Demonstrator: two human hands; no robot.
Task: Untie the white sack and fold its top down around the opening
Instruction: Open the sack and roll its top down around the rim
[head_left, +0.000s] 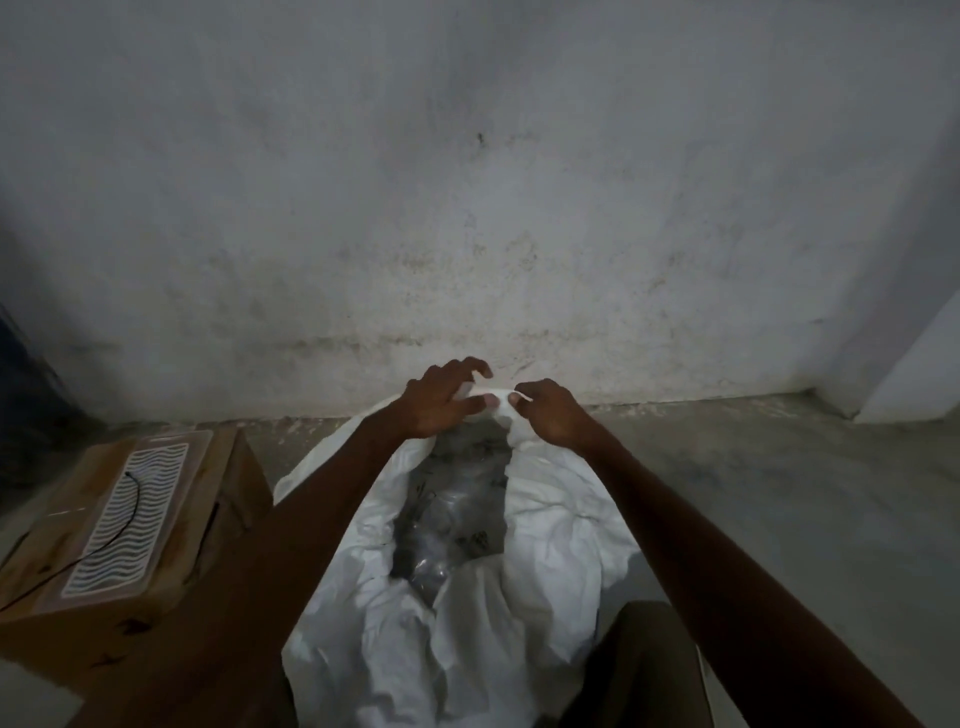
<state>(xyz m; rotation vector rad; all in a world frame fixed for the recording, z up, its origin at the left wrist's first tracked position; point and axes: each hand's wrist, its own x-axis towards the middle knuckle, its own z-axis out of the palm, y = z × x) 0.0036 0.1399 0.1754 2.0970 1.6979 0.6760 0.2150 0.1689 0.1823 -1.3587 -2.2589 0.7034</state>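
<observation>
Both hands work the far rim of the white sack (550, 499). The left hand (434, 402) has its thumb pressed against the fabric, with at least one finger behind it, while the other fingers arch up loosely above the edge. The right hand (550, 415) pinches the same rim just beside it, thumb and forefinger closed on a small tab of cloth. Between the two pinches the rim is drawn taut.

The sack stands open on the floor (779, 493) in front of the person, its far side near the foot of the stained wall (467, 208). No tie is visible at the mouth, so the untying looks done and the fold-down looks barely begun. Inside the sack, grey clear-plastic packets (452, 499) show through the opening, bearing dark marks.

What could go wrong: both holds are shallow fingertip pinches on thin cloth, so the rim may slip free as it is turned outward. With both hands close together on the far side, only that stretch folds; the slack near side could sag inward over the contents. Pulling hard away could tip the soft sack towards the wall.

Left of the sack sits a cardboard box (171, 535) with a wavy-patterned white tray (130, 514) on top and a thin black cord (124, 519) across it. The marks on the packets are too blurred to read, and I see no other writing or brand.
</observation>
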